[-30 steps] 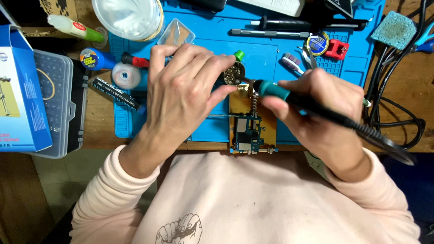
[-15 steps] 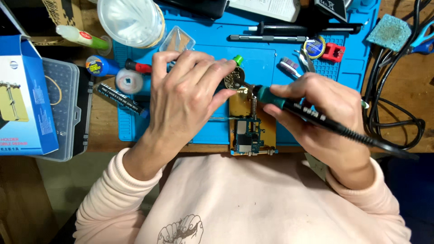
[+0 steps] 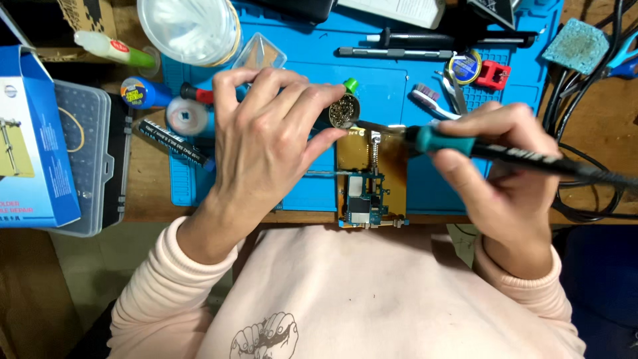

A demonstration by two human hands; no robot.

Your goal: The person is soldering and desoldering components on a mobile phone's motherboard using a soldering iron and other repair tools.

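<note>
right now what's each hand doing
left hand: closed on a small round tin of brass wool
right hand: closed on the soldering iron

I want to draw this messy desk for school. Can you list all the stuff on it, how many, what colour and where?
soldering iron: 1, black with teal grip, held right of centre
tip cleaner tin: 1, dark with brassy wool, centre, iron tip at it
circuit board: 1, blue-green, on a tan holder at the near edge
work mat: 1, blue, across the desk
sponge: 1, teal, top right
cables: several, black, right side
round lidded tub: 1, clear, top left
parts case: 1, clear grey, left
cardboard box: 1, blue, far left
brush: 1, white bristles, on the mat
left hand: 1, holding the tin
right hand: 1, holding the iron
</note>
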